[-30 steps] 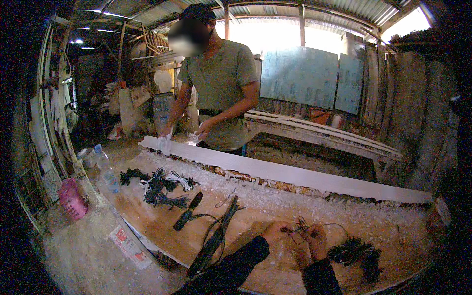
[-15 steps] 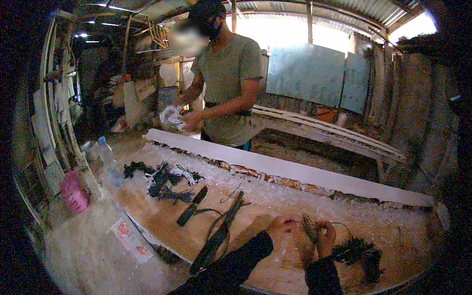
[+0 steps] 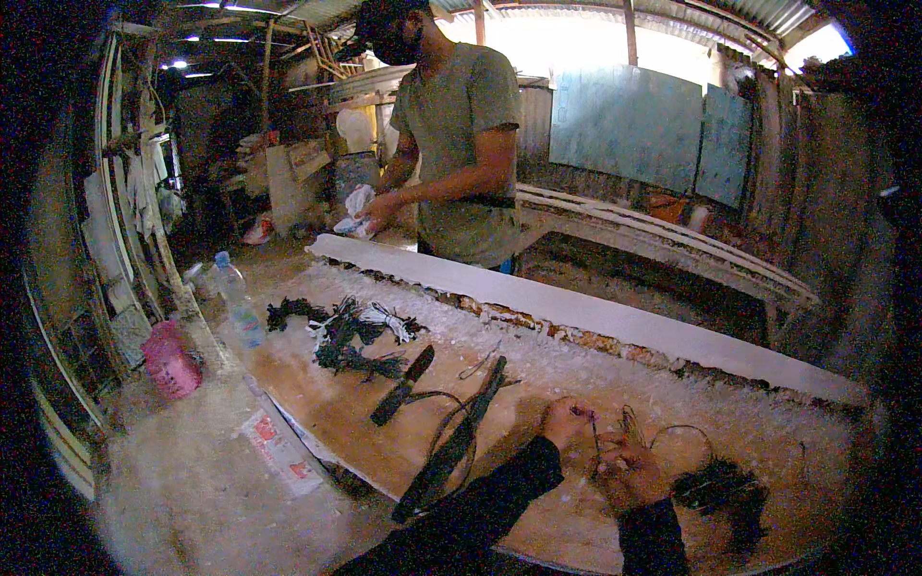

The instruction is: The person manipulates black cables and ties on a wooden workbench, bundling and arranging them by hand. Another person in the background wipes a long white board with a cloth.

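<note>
Fingers of my right hand [image 3: 628, 470] pinch thin dark strands [image 3: 629, 420], their narrow loop stretching away from me. My left hand [image 3: 568, 424] is just left; its grip I cannot tell.

Both hands up close together here, the left a touch farther forward!
Left forearm [image 3: 461, 518], dark-sleeved, stretches long and slanting from the lower edge; the left hand [image 3: 569, 422] sits knuckles up, fingers curled, fingertip detail too blurred to call. Right forearm [image 3: 653, 540], also dark-sleeved, stands steeper and shorter, the right hand [image 3: 629, 472] leaning inward, fingers bent.
</note>
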